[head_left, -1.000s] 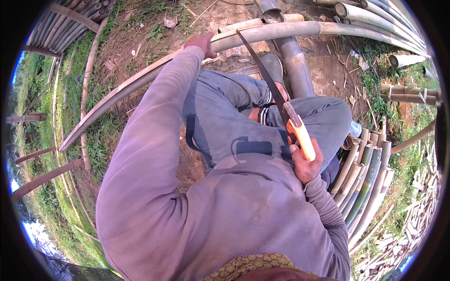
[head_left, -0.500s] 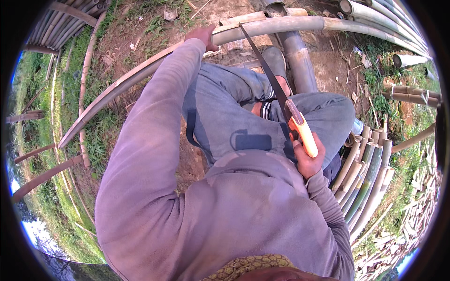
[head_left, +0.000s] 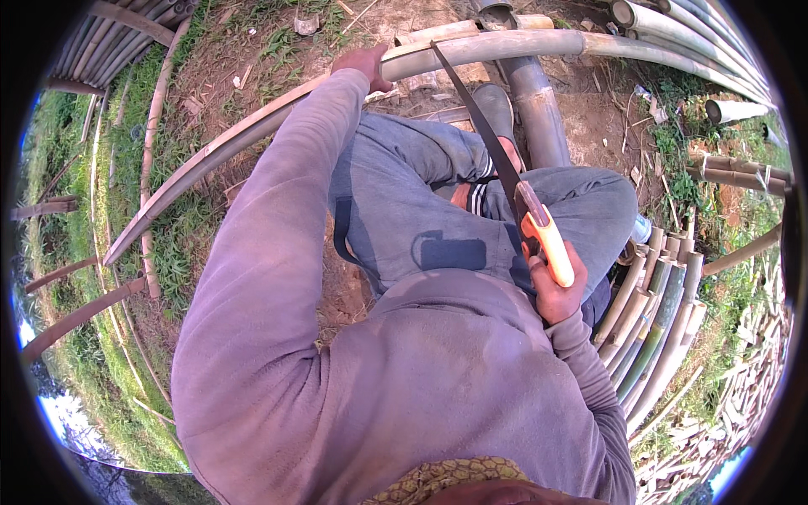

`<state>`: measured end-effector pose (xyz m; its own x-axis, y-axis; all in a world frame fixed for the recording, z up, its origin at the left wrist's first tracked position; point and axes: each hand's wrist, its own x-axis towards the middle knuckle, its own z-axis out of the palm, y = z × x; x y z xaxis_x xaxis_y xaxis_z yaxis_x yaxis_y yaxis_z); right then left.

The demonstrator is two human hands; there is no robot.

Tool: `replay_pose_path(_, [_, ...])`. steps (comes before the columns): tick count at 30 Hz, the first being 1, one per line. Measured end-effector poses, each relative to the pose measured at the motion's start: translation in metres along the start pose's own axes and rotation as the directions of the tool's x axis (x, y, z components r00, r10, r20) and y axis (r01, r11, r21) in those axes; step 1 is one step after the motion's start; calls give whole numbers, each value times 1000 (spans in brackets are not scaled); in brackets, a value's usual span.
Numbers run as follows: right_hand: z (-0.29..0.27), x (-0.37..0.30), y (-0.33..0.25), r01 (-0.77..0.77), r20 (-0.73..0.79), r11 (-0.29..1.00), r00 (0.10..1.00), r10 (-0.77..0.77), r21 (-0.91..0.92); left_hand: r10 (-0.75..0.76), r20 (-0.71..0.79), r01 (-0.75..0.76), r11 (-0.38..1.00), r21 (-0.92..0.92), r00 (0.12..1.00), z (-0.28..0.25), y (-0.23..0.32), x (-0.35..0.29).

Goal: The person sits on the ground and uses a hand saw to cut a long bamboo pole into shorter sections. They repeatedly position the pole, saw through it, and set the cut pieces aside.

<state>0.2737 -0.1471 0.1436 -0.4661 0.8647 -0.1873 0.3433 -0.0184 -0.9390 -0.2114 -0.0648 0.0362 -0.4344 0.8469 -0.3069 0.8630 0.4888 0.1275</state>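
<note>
A long bamboo pole [head_left: 484,48] lies crosswise in front of me, over a thicker bamboo log [head_left: 539,109]. My left hand [head_left: 364,66] is closed round the pole, left of the saw. My right hand [head_left: 561,282] grips the orange and white handle of a handsaw [head_left: 497,151] beside my right thigh. The saw's dark blade slants forward and left over my leg, and its tip touches or overlaps the pole just right of my left hand. I cannot make out how deep any cut is.
Cut bamboo lengths [head_left: 652,316] are stacked at my right side. Thick bamboo poles [head_left: 665,25] lie at the far right, and more bamboo [head_left: 126,38] leans at the far left. Bamboo rails [head_left: 156,143] stand over grass on the left. Split scraps [head_left: 715,438] cover the ground at lower right.
The saw and my right hand have shifted very slightly to the right and toward me. My left hand and the pole stay in place.
</note>
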Motion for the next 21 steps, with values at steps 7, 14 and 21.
replay_pose_path(7, [-34, -36, -14, -37, -78, 997, 996, 31, -72, 33, -2, -33, 999, -19, 999, 4, 0, 1])
replay_pose_path(14, [-79, -57, -8, 90, -427, 988, 904, -27, 127, 273, -332, -313, 947, -71, 903, 21, -45, -17])
replay_pose_path(21, [-101, -64, 0, 240, -507, 953, 854, -117, 184, 187, -34, -190, 962, -197, 982, 42, -75, -80])
